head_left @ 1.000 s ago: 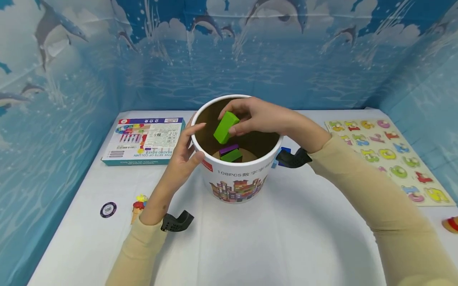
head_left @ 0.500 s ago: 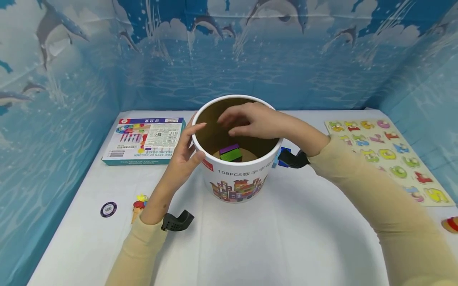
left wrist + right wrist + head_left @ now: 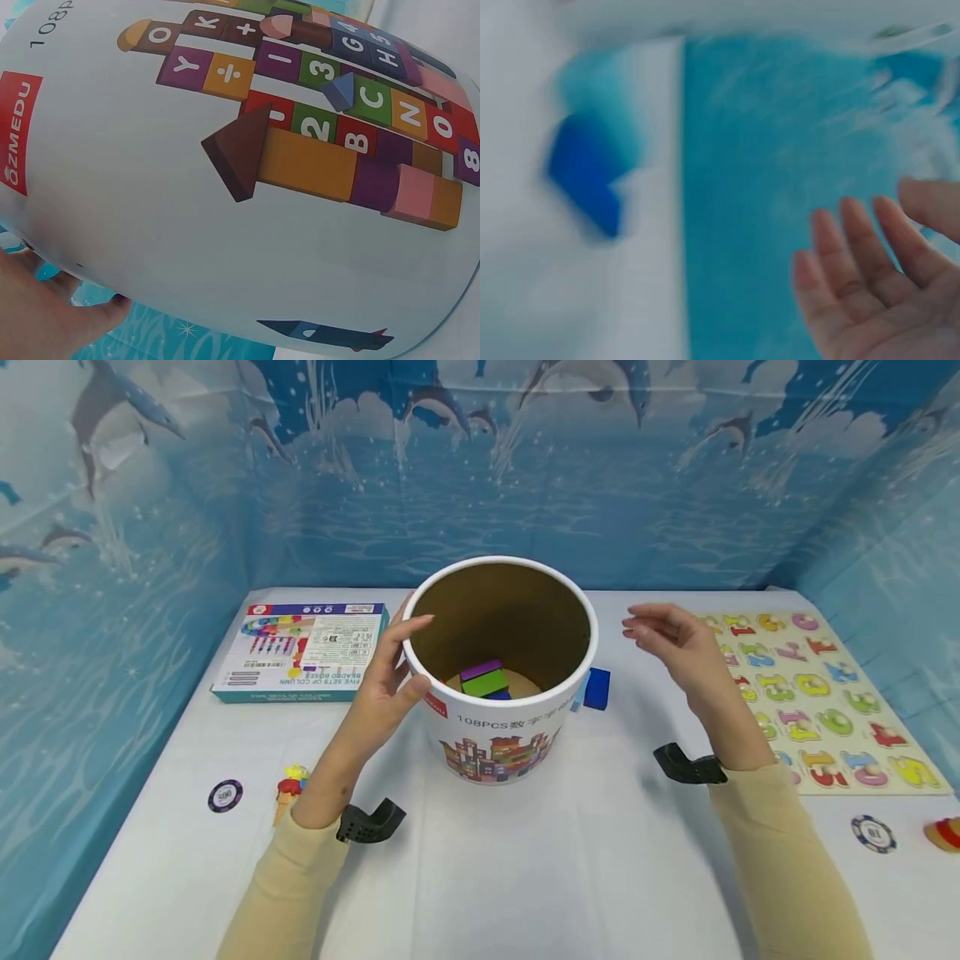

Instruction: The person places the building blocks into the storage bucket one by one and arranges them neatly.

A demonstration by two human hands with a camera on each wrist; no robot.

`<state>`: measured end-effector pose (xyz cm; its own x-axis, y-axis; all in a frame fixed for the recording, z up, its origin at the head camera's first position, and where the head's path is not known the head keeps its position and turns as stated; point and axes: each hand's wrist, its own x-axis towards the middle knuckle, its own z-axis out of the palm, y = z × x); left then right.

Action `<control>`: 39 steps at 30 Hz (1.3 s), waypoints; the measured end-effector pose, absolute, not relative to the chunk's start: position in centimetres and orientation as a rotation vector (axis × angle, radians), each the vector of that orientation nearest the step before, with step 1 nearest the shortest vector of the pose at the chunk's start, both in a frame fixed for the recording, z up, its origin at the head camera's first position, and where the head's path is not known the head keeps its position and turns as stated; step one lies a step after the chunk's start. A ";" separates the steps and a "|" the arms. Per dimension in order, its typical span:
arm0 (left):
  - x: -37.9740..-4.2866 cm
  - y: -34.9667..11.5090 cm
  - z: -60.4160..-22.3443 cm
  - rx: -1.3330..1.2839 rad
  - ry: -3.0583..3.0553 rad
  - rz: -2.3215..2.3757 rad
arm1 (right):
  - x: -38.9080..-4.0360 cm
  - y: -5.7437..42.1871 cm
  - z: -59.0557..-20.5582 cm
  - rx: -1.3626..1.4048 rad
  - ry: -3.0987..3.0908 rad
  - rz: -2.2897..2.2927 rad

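Note:
A white bucket [image 3: 489, 752] with printed toy blocks on its wall stands upright mid-table. Inside lie several blocks, among them a purple block [image 3: 481, 670], a green block [image 3: 486, 683] and, partly hidden, a blue block [image 3: 500, 696]. My left hand [image 3: 385, 681] rests against the bucket's left side, fingers spread, index finger and thumb at the rim. In the left wrist view, this hand [image 3: 45, 319] touches the printed wall. Off to the right, my right hand [image 3: 678, 652] hovers above the table, holding nothing; in the right wrist view its fingers [image 3: 862, 244] are loosely extended.
Beside the bucket's right side sit a dark blue block [image 3: 597, 689] and a light blue block [image 3: 580, 695]. A flat toy box [image 3: 307, 652] lies left, a letter puzzle board [image 3: 832, 702] right. Two poker chips, one a left chip [image 3: 225, 796], and an ice-cream toy [image 3: 288, 789] lie nearer.
My right hand let go of a green block inside the bucket, then came out and moved right. The left hand has stayed at the rim.

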<state>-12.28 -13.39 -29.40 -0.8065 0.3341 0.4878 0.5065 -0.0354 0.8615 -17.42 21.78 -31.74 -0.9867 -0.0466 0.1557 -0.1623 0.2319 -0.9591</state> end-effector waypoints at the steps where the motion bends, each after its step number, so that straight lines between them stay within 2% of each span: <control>1: -12.3 -13.4 -29.4 -0.918 -2.084 -1.968 | -17.6 22.5 -33.1 0.147 -2.509 1.802; 4: -12.3 -13.4 -29.5 -0.917 -2.084 -1.970 | -17.9 23.8 -36.5 0.168 -2.757 1.666; 7: -12.3 -13.4 -29.5 -0.915 -2.084 -1.978 | -17.9 24.0 -38.3 0.241 -2.862 1.650; 11: -12.3 -13.2 -29.5 -0.915 -2.090 -1.989 | -18.1 24.2 -39.6 0.283 -2.950 1.642; 21: -12.4 -13.4 -29.3 -0.910 -2.085 -1.974 | -19.1 23.1 -40.9 0.329 -3.118 1.210; 32: -12.4 -13.5 -29.3 -0.934 -2.078 -1.966 | -18.5 22.8 -41.4 0.288 -2.746 1.435; 39: -12.2 -13.5 -29.3 -0.927 -2.086 -1.979 | -18.6 22.7 -39.6 0.023 -2.554 1.762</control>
<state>-12.24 -13.46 -29.31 -0.8052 0.3435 0.4834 0.5009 -0.0425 0.8645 -18.59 22.72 -39.60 -0.9991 0.0096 0.0403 -0.0342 0.3551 -0.9342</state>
